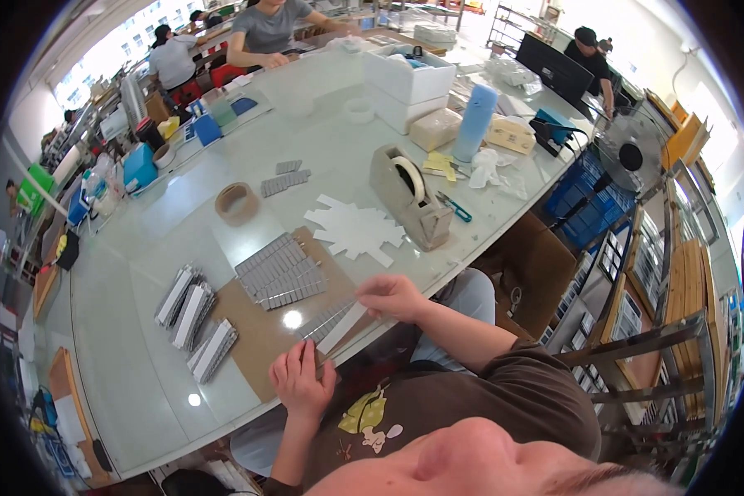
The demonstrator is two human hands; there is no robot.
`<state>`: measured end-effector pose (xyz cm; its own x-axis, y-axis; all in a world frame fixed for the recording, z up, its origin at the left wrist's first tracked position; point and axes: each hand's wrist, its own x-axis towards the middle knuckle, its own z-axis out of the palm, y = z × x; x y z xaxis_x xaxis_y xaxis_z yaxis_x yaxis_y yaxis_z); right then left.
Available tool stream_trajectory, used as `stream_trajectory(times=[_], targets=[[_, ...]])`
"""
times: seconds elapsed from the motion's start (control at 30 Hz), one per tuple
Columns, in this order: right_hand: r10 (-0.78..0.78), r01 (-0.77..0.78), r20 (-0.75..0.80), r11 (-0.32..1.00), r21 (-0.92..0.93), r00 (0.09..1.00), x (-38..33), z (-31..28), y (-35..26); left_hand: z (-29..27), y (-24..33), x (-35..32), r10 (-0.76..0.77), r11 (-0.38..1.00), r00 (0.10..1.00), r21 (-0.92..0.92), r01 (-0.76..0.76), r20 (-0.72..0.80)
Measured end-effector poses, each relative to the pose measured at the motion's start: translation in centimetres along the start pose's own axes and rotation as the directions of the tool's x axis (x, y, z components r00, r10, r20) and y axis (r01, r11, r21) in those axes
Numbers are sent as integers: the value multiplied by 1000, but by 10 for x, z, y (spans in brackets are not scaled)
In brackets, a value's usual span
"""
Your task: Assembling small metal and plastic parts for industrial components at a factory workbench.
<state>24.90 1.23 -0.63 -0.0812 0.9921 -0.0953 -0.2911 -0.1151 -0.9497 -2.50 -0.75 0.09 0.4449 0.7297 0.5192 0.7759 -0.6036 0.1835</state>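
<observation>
A white paper strip (343,328) lies slantwise close to the table's near edge, beside a flat row of narrow grey strips (326,321). My right hand (393,298) pinches the far end of the white strip between thumb and fingers. At its near end is my left hand (300,382), fingers apart and fingertips by the ends of the strips. Brown cardboard (252,351) lies under the work. Farther in on it sits a larger stack of grey strips (281,273). Several bundles of grey strips (192,314), each with a white strip on top, rest to the left.
Loose white paper strips (355,229) lie fanned beyond my right hand. A tape dispenser (409,198), green-handled cutter (455,208) and tape roll (236,203) stand around them. Farther off are a blue cylinder (475,122) and white foam box (409,83). Co-workers (274,37) sit across the table.
</observation>
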Motion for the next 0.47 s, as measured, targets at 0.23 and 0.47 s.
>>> stream_trajectory(times=[0.23,0.47], targets=[[0,-4,-86,999,-52,996,-4,-3,-6,4,-1,6,40,997,999,-62,-39,13],[27,-26,4,991,-129,1000,2,-1,-3,21,-16,-12,79,997,997,21,-79,-9]])
